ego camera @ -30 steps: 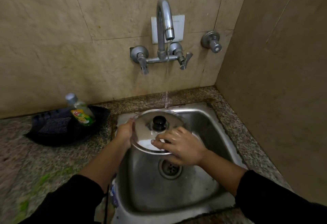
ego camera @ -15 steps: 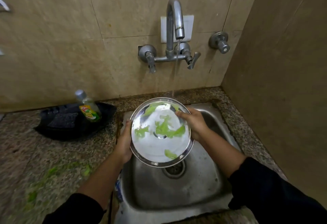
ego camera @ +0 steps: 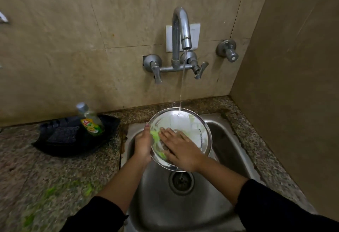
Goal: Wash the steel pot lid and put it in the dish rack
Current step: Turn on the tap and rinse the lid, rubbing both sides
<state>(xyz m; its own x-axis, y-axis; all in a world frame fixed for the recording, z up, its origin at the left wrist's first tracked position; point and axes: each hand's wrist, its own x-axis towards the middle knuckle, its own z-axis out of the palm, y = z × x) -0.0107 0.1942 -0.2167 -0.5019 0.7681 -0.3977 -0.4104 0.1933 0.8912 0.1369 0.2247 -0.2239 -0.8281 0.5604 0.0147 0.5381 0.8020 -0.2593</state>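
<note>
The steel pot lid (ego camera: 194, 131) sits in the centre of the frame, held tilted over the sink (ego camera: 225, 158) with its shiny underside facing up toward the camera. A thin stream of water (ego camera: 182, 85) falls from the tap (ego camera: 180, 30) at upper centre and lands on the lid's upper edge, spreading into a pale wet sheet. Green smears (ego camera: 156, 138) cling to the lid's left part.

The left hand (ego camera: 143, 145) is at the lid's left rim, its grip clamped on the edge, with a fingertip showing over the top of the rim. The right hand (ego camera: 180, 149) lies flat on the lid's inner face, fingers together and stretched toward the left, palm pressed to the metal; it grips nothing. Both forearms come up from the bottom of the frame in black sleeves (ego camera: 286, 211).

Below the lid, the sink's drain (ego camera: 181, 181) shows in the lower centre. To the left of the sink, on the speckled stone worktop (ego camera: 60, 176), a black tray (ego camera: 73, 145) holds a dark scrubbing pad (ego camera: 63, 135) and a bottle of dish soap (ego camera: 90, 121) leaning to the left. Blurred green streaks (ego camera: 53, 193) mark the worktop at lower left. A separate valve knob (ego camera: 228, 51) is mounted on the tiled wall (ego camera: 55, 48) to the right of the tap.
</note>
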